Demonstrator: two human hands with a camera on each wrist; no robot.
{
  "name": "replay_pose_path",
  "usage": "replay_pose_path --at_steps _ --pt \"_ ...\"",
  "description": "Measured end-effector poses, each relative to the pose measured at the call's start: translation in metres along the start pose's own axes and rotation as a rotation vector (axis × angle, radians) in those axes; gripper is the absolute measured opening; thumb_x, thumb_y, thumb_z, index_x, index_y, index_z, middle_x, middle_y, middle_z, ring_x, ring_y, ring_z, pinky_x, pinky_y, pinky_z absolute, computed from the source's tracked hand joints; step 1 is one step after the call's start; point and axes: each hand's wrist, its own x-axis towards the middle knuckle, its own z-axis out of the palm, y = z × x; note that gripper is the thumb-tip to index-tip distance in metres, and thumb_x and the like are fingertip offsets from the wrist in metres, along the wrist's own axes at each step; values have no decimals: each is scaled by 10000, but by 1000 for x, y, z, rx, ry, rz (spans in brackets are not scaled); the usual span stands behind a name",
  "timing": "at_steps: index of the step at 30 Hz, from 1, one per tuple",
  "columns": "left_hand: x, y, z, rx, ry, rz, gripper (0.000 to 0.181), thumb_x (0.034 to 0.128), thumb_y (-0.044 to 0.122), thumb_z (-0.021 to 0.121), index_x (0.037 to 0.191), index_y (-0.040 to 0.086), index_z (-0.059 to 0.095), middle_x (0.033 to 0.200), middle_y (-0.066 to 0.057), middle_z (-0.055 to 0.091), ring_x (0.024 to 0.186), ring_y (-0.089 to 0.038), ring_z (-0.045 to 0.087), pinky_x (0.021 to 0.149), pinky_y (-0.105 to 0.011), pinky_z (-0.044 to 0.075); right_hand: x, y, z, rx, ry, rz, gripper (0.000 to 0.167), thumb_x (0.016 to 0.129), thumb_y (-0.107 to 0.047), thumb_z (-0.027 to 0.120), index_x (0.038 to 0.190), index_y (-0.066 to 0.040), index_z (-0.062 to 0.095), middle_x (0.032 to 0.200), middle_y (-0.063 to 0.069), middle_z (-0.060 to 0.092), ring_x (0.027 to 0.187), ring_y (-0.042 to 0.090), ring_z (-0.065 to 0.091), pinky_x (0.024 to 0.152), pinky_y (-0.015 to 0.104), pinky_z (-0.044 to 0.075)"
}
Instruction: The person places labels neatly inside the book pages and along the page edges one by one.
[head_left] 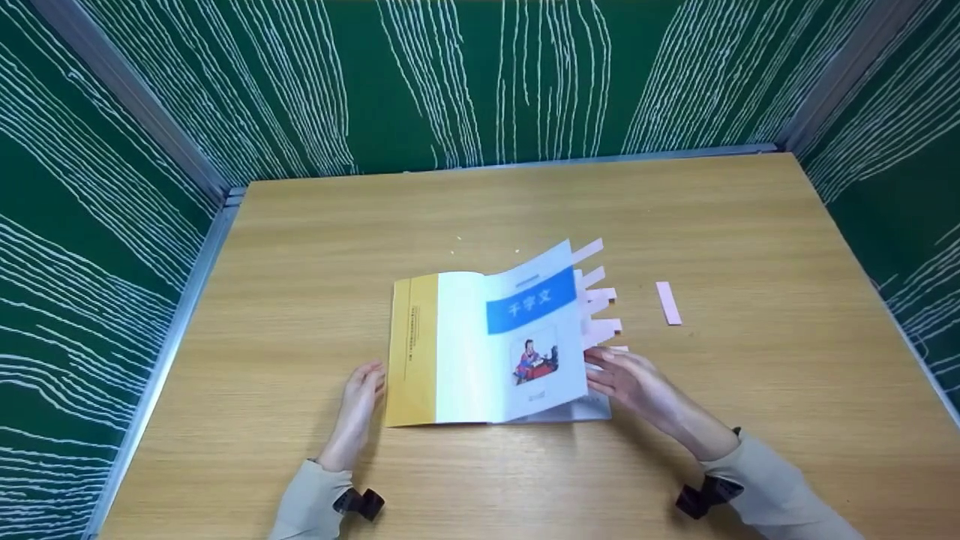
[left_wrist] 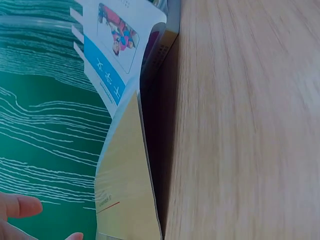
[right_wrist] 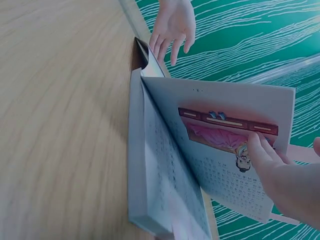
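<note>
A thick paperback book [head_left: 461, 352] lies spread on the table, its yellow cover flap [head_left: 412, 375] turned to the left. Its title page [head_left: 544, 356], with a blue band and a small picture, stands raised at a slant. Behind that page, the right hand [head_left: 637, 386] rests straight fingers on a printed, illustrated leaf [right_wrist: 220, 180], the thumb apart at the frame edge. Pink paper strips [head_left: 600, 330] stick out from the pages above this hand. Beside the cover's left edge is the left hand [head_left: 361, 394], holding nothing, its fingers relaxed.
One loose pink strip [head_left: 668, 304] lies on the wooden table [head_left: 750, 300] right of the book. Tiny pale scraps are scattered behind the book. Green panels [head_left: 480, 82] with white wavy lines enclose the table's back and sides.
</note>
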Motion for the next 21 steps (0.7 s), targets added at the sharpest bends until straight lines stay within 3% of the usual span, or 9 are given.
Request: replay_pose_path --at_steps 4,11,16,18,21 --pt "0 2 2 20 -12 -11 424 924 73 321 1264 -174 268 1312 -335 279 1202 -413 309 1021 -453 258 -4 1 -5 -12 14 5 319 953 -46 282 1102 -98 559 1139 24 566 1047 173 550 917 278 413" --pt "9 0 2 -4 -10 -40 428 898 142 402 1206 -154 359 1137 -233 473 964 -211 499 877 -344 413 -8 2 -11 -1 70 20 286 942 -32 320 1034 -86 585 1080 31 597 1002 160 572 899 274 427" --pt "14 2 0 12 3 -112 428 906 123 400 1246 -133 357 1189 -246 463 974 -217 502 859 -327 423 -10 2 -11 -67 202 86 166 923 -65 412 980 -86 565 1017 23 610 955 140 586 882 267 439" --pt "13 5 0 23 23 -107 412 910 86 396 1250 -143 356 1191 -276 445 949 -235 500 844 -337 427 -11 2 -12 -94 255 114 116 910 -81 453 1000 -59 523 999 23 611 946 134 587 878 265 441" --pt "13 8 -4 14 36 -65 399 904 51 429 1248 -143 373 1165 -247 478 893 -174 508 806 -276 435 -12 1 -11 -138 302 140 247 903 -92 475 1112 27 419 992 16 609 947 120 585 880 260 439"
